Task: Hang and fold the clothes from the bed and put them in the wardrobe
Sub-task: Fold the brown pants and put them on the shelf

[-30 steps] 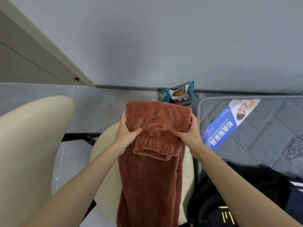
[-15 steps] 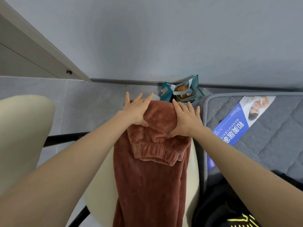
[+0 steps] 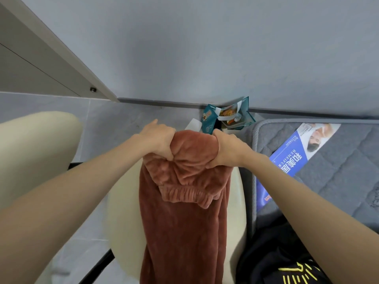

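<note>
Fingers [image 3: 165, 150] of my left hand [image 3: 156, 138] and right hand [image 3: 227, 149] clutch the bunched top of the trousers [image 3: 184, 226], hanging over the chair [image 3: 121, 212] left of the bed [image 3: 338, 173]. Their loose weight could pull the fold apart.

Pale grey wall [image 3: 205, 48], tiled floor [image 3: 114, 124], perhaps a cream chair [image 3: 37, 144].

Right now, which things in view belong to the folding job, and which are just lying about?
Job: rust fleece trousers, in the left-hand grip and right-hand grip; black garment with yellow print on the mattress.
Lying about: teal gift bag; cream chair; blue mattress label.
</note>
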`<action>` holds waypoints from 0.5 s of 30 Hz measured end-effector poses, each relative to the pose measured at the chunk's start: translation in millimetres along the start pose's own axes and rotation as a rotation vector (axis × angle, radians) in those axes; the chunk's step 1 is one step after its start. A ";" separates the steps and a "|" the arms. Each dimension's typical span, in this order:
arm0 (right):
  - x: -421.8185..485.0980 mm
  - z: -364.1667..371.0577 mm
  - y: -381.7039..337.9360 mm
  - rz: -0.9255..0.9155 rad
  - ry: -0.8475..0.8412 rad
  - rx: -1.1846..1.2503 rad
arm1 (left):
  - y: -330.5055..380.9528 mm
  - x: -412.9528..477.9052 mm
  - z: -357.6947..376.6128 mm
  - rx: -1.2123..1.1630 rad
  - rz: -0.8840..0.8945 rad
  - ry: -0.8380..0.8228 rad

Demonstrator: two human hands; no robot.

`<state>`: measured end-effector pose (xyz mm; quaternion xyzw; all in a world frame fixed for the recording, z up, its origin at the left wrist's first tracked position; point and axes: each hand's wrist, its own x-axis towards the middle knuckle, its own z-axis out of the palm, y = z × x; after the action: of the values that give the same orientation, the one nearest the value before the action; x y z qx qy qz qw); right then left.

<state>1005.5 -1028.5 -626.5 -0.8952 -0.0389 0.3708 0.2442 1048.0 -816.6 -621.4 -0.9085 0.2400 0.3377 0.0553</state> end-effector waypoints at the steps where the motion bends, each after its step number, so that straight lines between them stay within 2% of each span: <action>1: -6.1 0.7 -6.0 -0.011 0.061 -0.020 | -1.7 -8.9 -1.7 -0.005 -0.007 0.027; 5: -34.8 -0.7 -28.1 -0.107 0.393 -0.158 | 2.7 -41.2 -5.4 0.032 -0.051 0.284; 9: -64.7 7.4 -39.7 -0.088 0.611 -0.320 | 19.7 -73.8 -2.8 0.094 -0.095 0.512; 15: -131.7 80.4 -34.7 -0.150 0.672 -0.558 | 58.8 -140.7 76.4 0.136 -0.057 0.796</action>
<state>859.4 -998.2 -574.2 -0.9924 -0.1206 0.0157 0.0183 883.0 -792.1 -586.2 -0.9688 0.2393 -0.0587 0.0274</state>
